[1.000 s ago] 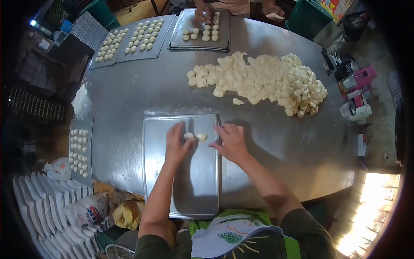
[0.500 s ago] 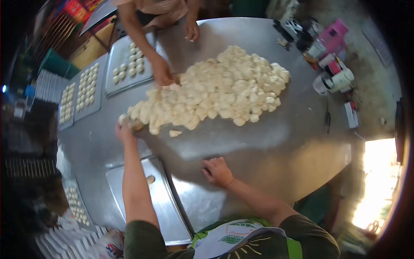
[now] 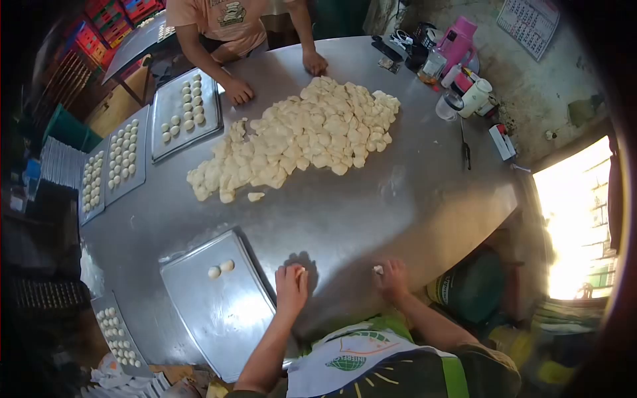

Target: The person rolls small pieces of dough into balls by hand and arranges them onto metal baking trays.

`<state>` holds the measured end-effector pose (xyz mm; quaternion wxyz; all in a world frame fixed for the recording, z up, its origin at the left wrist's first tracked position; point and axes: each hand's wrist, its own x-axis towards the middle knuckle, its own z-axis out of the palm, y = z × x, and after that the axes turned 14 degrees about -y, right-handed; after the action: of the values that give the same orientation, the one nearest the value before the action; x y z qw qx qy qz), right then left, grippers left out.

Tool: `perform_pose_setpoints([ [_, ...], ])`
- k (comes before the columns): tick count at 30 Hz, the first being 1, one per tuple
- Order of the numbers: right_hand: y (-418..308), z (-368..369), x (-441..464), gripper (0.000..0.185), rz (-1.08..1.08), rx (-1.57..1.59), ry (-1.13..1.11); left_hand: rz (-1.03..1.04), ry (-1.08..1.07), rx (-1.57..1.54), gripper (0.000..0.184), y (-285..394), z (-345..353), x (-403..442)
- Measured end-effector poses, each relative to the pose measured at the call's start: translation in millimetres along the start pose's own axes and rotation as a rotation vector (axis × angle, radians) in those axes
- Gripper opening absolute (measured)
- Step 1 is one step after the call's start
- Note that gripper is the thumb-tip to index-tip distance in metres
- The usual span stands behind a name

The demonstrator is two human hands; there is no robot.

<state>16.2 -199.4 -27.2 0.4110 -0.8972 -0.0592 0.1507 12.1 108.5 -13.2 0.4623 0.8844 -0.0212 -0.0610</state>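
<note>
My left hand [image 3: 290,285] is closed around a piece of dough, a bit of which shows at the fingertips, just right of the near tray. My right hand [image 3: 393,278] is closed on another small piece of dough [image 3: 378,270] close to the table's near edge. Two round dough balls [image 3: 220,268] sit side by side on the metal tray [image 3: 225,318]. Farther up the metal table [image 3: 332,219] lies a large heap of dough pieces [image 3: 298,136], with one loose piece [image 3: 255,196] just below it.
A co-worker [image 3: 232,26] stands across the table, both hands near the heap. Trays with rows of dough balls [image 3: 192,106] line the far left, another [image 3: 118,338] the near left. A pink thermos [image 3: 456,41], jars and a black-handled tool [image 3: 466,156] are at the right.
My left hand has come back from the heap to beside the tray, and my right hand has moved right. The co-worker's hand has drawn back from the heap. The view has shifted.
</note>
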Motion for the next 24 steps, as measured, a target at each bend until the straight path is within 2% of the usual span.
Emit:
perform_pose_setpoints([
  [2, 8, -4, -5, 0.032, -0.148, -0.668, -0.021, 0.077, -0.003, 0.377, 0.026, -27, 6, 4],
  [3, 17, 4, 13, 0.033, -0.174, -0.706, 0.024, 0.116, -0.001, 0.566, 0.027, -39, 9, 14],
  [4, 23, 7, 39, 0.033, -0.200, -0.745, 0.070, 0.144, 0.068, 0.577, 0.024, -48, 12, 34],
  [5, 11, 5, 66, 0.034, -0.205, -0.681, 0.111, 0.167, 0.126, 0.586, 0.023, -51, 14, 53],
  [7, -21, 10, 132, 0.036, -0.214, -0.570, 0.178, 0.026, 0.136, 0.559, 0.022, -34, 20, 92],
  [9, -36, 34, 153, 0.037, -0.201, -0.516, 0.195, 0.006, 0.104, 0.518, 0.022, -23, 41, 95],
  [11, -41, 48, 164, 0.034, -0.170, -0.434, -0.029, -0.026, 0.064, 0.436, 0.022, -15, 55, 103],
  [12, -26, 55, 156, 0.034, -0.174, -0.434, -0.032, -0.030, 0.067, 0.437, 0.022, -25, 58, 92],
  [14, -2, 59, 126, 0.029, -0.485, -0.497, -0.120, 0.332, 0.096, 0.551, 0.019, -44, 49, 54],
  [15, 11, 49, 134, 0.029, -0.486, -0.488, -0.129, 0.321, 0.091, 0.555, 0.019, -57, 35, 56],
  [17, 10, 11, 161, 0.026, -0.483, -0.626, -0.139, 0.129, 0.111, 0.627, 0.012, -63, 0, 70],
  [19, -14, -7, 200, 0.025, -0.492, -0.696, -0.160, 0.057, 0.141, 0.583, 0.011, -54, -4, 127],
  [21, -54, 12, 232, 0.023, -0.439, -0.370, 0.018, -0.028, 0.169, 0.538, 0.011, -44, 9, 141],
  [22, -46, 24, 223, 0.023, -0.438, -0.357, 0.000, -0.025, 0.104, 0.495, 0.011, -38, 22, 135],
  [24, -26, 51, 207, 0.023, -0.618, -0.336, -0.108, 0.006, -0.001, 0.413, 0.012, -25, 33, 137],
])
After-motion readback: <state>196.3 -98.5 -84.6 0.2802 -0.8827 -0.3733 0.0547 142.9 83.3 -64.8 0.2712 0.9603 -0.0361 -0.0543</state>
